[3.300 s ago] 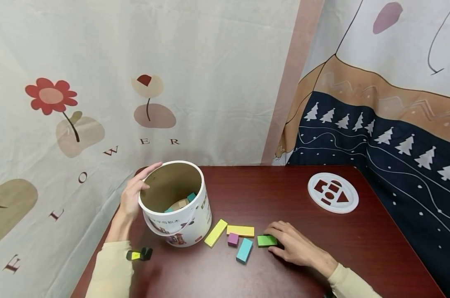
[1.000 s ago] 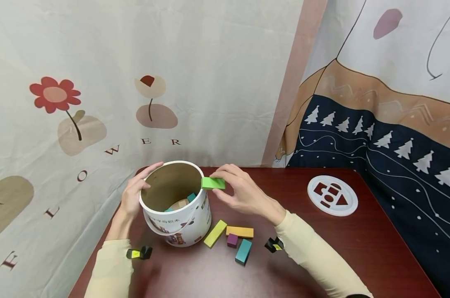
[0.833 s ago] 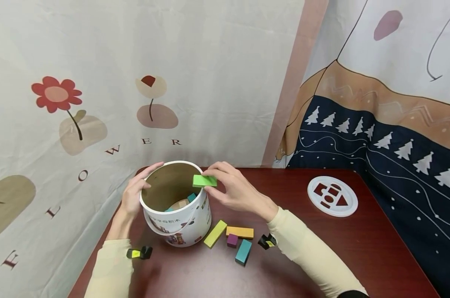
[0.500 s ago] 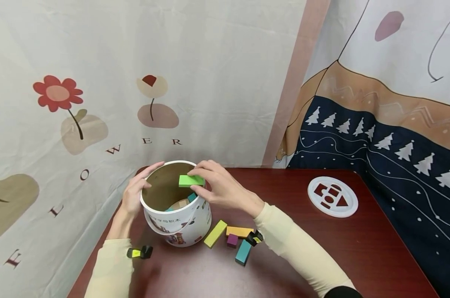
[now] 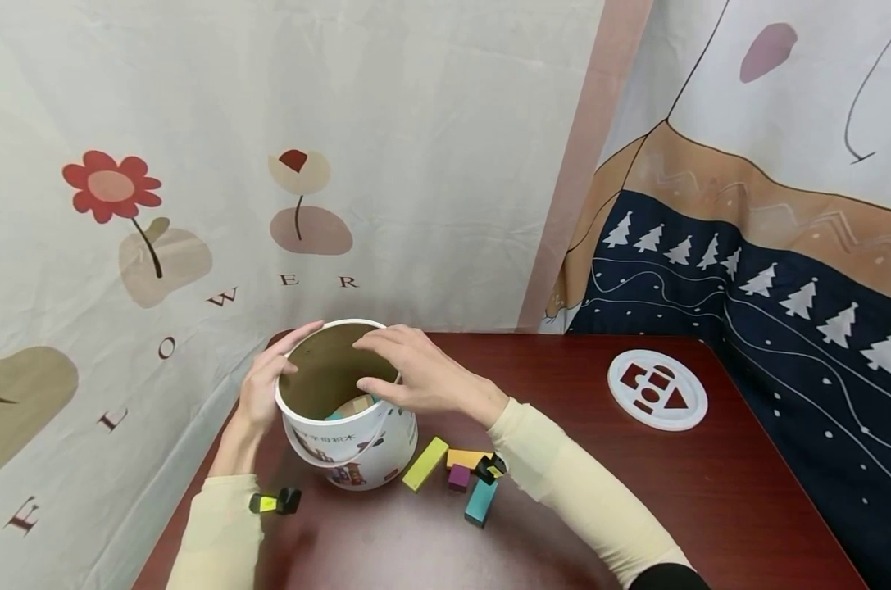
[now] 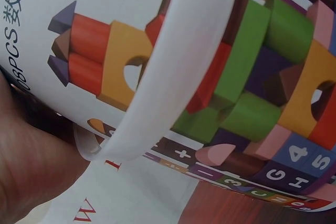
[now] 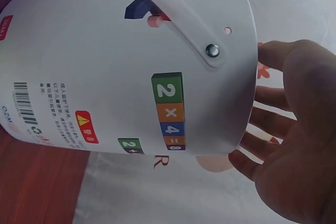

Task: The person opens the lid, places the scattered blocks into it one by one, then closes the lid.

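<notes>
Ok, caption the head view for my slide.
Right hand open over the mouth of a white bucket, left hand holding its rim, four blocks nearby.

White bucket (image 5: pixel 375 459) printed with multicoloured toy shapes (image 6: pixel 252 51), lime-yellow block (image 5: pixel 426 465), orange block (image 5: pixel 465 459), purple cube (image 5: pixel 459 478), turquoise block (image 5: pixel 480 502), reddish-brown worktop (image 5: pixel 386 541), white disc (image 5: pixel 670 419), cream sleeves (image 5: pixel 570 483), pale curtain (image 5: pixel 430 164) with red flower (image 5: pixel 111 186), navy cloth (image 5: pixel 662 307) patterned with white trees (image 5: pixel 799 301).

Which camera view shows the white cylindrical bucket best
The head view, because it alone shows inside the white cylindrical bucket, where tan and teal blocks lie. The left wrist view shows one printed side and the curved white handle; the right wrist, another side with a black barcode.
</notes>
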{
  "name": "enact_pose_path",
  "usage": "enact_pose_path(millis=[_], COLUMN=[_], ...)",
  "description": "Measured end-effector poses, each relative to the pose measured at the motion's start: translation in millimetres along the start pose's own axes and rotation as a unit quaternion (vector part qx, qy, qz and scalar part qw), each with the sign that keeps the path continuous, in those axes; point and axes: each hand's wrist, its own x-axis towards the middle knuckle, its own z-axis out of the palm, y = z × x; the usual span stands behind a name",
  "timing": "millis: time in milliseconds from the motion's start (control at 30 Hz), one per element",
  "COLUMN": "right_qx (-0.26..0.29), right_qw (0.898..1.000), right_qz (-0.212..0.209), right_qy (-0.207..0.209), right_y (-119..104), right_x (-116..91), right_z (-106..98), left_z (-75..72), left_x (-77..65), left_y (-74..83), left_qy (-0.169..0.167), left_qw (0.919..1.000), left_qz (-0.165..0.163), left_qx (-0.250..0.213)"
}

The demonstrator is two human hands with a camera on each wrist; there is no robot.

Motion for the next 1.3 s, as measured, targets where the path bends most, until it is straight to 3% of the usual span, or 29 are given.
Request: enact_pose_path(millis=[333,700,1300], right_qx=[-0.021,-0.015,0.019], right_qw=[1.0,1.0,0.997], right_qz=[-0.018,0.001,0.018], right_qy=[0.005,0.011,0.072], right_y=[2.0,8.8,21.0], right_x=[-4.8,-21.8,-78.7], right_z=[2.8,2.1,3.3], left_z=[0.1,1.7,2.6], left_x=[-0.9,-1.2,-0.1], left_y=[-0.6,-0.7,-0.2], left_qy=[0.006,0.008,0.011], left_qw=[0.9998,0.9999,0.9997], left_qz=[0.01,0.014,0.023], left_qx=[0.017,0.003,-0.004])
